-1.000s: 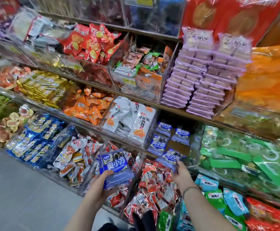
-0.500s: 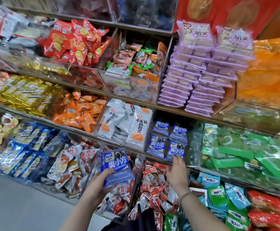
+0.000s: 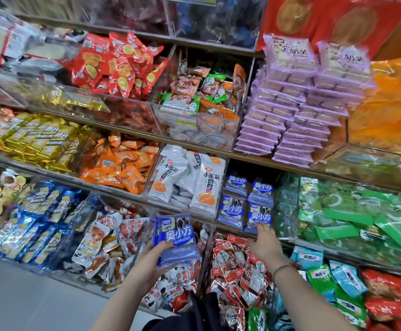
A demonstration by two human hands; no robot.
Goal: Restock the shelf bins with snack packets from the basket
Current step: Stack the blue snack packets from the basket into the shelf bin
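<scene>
My left hand (image 3: 150, 267), fingers clamped, holds a stack of glossy blue plastic snack packets (image 3: 175, 237) low left of the clear shelf bin (image 3: 252, 169) where my right hand (image 3: 265, 243), fingers apart, touches matching packets (image 3: 259, 215); light, soft, slippery, I judge: pinch the flat faces.

head cam | worn on the person's head, wide-angle | faces forward and down onto shelf bins (image 3: 194, 126) | close, bins fill the frame | left hand (image 3: 151, 263) at 7 o'clock, right hand (image 3: 264, 244) at 5 o'clock, floor (image 3: 27, 295) at 8 o'clock
</scene>
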